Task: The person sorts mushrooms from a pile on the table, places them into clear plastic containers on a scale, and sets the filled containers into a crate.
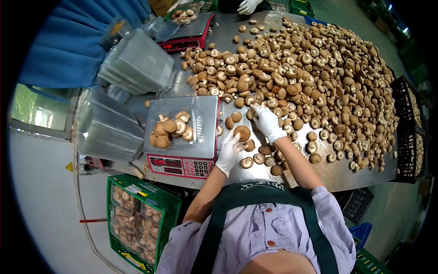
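My left hand (229,151), in a white glove, is closed on a brown shiitake mushroom (242,133) beside the scale. At the near edge of the mushroom pile (315,77), my gloved right hand (268,123) has its fingers curled over another shiitake mushroom (249,114), partly hidden by them. To the left, a digital scale (207,114) with a red frame and lit display carries a clear plastic tray (188,107). Several shiitake mushrooms (169,125) lie in that tray, some cap up and some stem up. Loose mushrooms (258,158) sit on the metal table just in front of me.
Stacks of clear plastic trays (137,59) stand left of the scale. A second red scale (187,39) is farther back, near a co-worker's gloved hand (248,6). A green crate (145,187) of packed mushrooms is below at left. Black crates (404,155) border the table's right end.
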A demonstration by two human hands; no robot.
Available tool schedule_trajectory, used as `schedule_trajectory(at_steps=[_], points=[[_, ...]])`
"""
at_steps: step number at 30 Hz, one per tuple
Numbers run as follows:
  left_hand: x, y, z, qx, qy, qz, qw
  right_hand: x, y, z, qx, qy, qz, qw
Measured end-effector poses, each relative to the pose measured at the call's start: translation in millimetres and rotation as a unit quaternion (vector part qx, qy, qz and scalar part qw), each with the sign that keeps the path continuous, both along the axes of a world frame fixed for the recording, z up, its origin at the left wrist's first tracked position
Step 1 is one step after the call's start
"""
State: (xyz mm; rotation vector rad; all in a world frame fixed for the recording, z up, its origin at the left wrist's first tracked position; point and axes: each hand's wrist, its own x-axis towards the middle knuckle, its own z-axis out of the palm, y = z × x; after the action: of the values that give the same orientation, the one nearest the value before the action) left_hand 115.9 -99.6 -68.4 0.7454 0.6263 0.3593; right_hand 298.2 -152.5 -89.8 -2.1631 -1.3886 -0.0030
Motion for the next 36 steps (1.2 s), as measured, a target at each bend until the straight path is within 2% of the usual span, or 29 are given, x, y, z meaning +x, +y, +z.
schedule_trajectory(at_steps=[3, 4, 6, 8, 9, 11, 12, 13, 14, 15, 16, 18, 20, 22, 23, 24, 26, 28, 30, 32, 33, 34, 36], points=[[-3.4, -3.0, -2.9, -0.056, -0.024, 0.007, 0.998, 9.5, 12.0, -11.9, -0.034, -0.06, 0.014, 0.998], [-4.5, -4.9, -2.0, -0.085, -0.034, 0.019, 0.996, 10.9, 11.2, -13.4, -0.004, -0.076, 0.01, 0.997], [-6.7, -4.7, -14.0, -0.111, -0.052, -0.004, 0.992, 8.9, 1.5, 1.8, -0.06, -0.053, 0.005, 0.997], [-6.5, -9.3, -20.2, -0.127, -0.025, -0.008, 0.992, 10.8, -11.5, -3.2, -0.047, -0.061, 0.012, 0.997], [-6.4, -9.7, -37.9, -0.177, -0.058, -0.016, 0.982, 10.0, -19.1, -0.5, -0.045, -0.051, 0.008, 0.998], [-2.9, -16.2, -27.0, -0.188, -0.035, 0.008, 0.982, 6.2, -32.1, -2.8, 0.058, 0.102, -0.001, 0.993], [-1.6, -20.2, -18.7, -0.186, -0.015, 0.026, 0.982, -1.0, -38.9, 14.4, 0.071, 0.193, -0.021, 0.978], [-1.8, -20.4, -26.1, -0.168, -0.022, -0.008, 0.985, -6.6, -45.4, 17.6, 0.092, 0.286, -0.046, 0.953], [-2.6, -19.1, -32.6, -0.151, -0.028, -0.044, 0.987, -15.2, -52.3, 28.0, 0.119, 0.308, -0.059, 0.942], [-0.8, -20.9, -8.8, -0.079, -0.016, -0.055, 0.995, -20.4, -58.1, 30.7, 0.134, 0.301, -0.034, 0.944], [0.8, -22.7, 9.0, -0.066, -0.011, -0.069, 0.995, -24.6, -63.8, 32.5, 0.149, 0.294, -0.012, 0.944], [2.4, -25.4, 2.5, -0.053, -0.072, -0.094, 0.992, -35.3, -74.2, 38.8, 0.069, 0.225, 0.043, 0.971], [6.7, -28.7, 2.3, 0.07, -0.052, -0.042, 0.995, -44.9, -80.9, 53.9, 0.015, 0.237, 0.048, 0.97], [-1.3, -20.9, 6.4, 0.115, 0.011, -0.054, 0.992, -46.5, -84.8, 48.6, 0.067, 0.249, 0.053, 0.965], [-2.8, -20.5, 12.0, 0.267, 0.06, 0.011, 0.962, -46.6, -87.6, 54.5, 0.06, 0.264, 0.046, 0.962], [-8.7, -15.0, 24.5, 0.469, 0.105, 0.073, 0.874, -46.1, -89.4, 61.4, 0.038, 0.306, 0.025, 0.951], [-19.4, 1.7, 45.6, 0.596, 0.153, 0.163, 0.771, -39.9, -94.3, 53.1, 0.038, 0.303, 0.017, 0.952], [-36.2, 28.8, 73.7, 0.729, 0.196, 0.205, 0.623, -39.1, -96.1, 53.7, 0.03, 0.288, 0.017, 0.957], [-47.8, 48.0, 87.1, 0.759, 0.287, 0.252, 0.527, -41.6, -96.6, 61.0, -0.011, 0.322, 0.004, 0.947], [-52.9, 66.4, 94.9, 0.752, 0.38, 0.283, 0.459, -39.1, -97.2, 49.3, -0.01, 0.312, 0.019, 0.95], [-53.6, 73.5, 90.8, 0.744, 0.452, 0.233, 0.433, -40.8, -96.8, 48.9, -0.013, 0.314, 0.018, 0.949], [-56.2, 77.5, 80.9, 0.743, 0.452, 0.235, 0.434, -40.4, -97.2, 42.5, -0.015, 0.317, 0.023, 0.948], [-57.7, 84.6, 72.0, 0.769, 0.476, 0.138, 0.405, -43.9, -95.4, 47.6, -0.028, 0.328, 0.022, 0.944]])
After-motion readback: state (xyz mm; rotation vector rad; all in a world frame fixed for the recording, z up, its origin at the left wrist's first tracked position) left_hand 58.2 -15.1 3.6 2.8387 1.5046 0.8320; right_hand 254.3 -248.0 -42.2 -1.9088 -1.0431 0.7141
